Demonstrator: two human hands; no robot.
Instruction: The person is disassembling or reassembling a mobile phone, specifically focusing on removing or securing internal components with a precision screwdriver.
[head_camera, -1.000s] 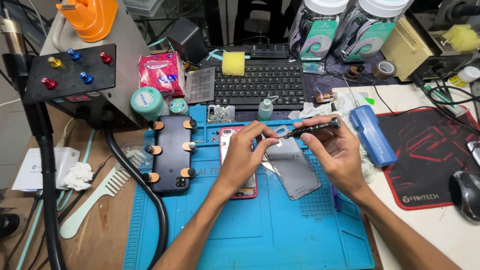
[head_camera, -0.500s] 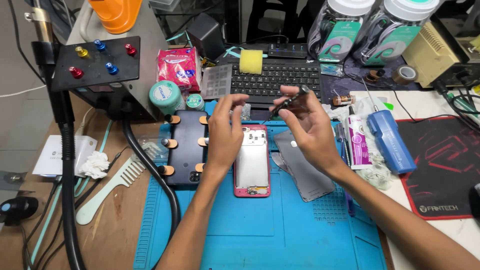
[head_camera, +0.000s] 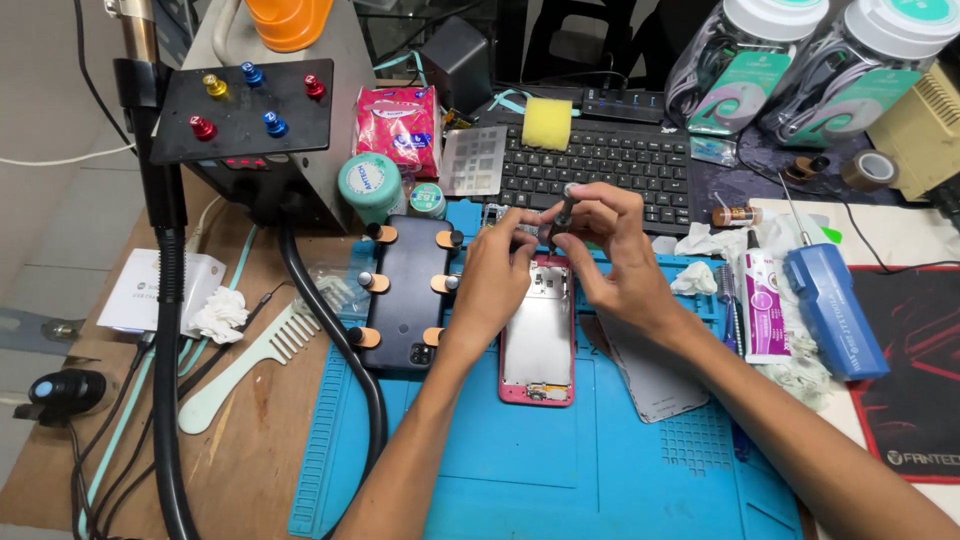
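Working at the top end of the opened pink phone (head_camera: 538, 335), which lies face-down near the middle of the blue mat (head_camera: 520, 470), the person keeps both hands close together. The right hand (head_camera: 610, 255) grips a dark screwdriver (head_camera: 562, 212) upright; the left hand (head_camera: 495, 280) pinches at its tip — whether around a screw, I cannot tell. Seating that tip squarely into the phone's upper edge looks like what comes next — a steady, precise touch.

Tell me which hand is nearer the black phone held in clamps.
Left. The left hand sits just beside the black phone, over the pink phone. The right hand is farther off, holding a dark tool.
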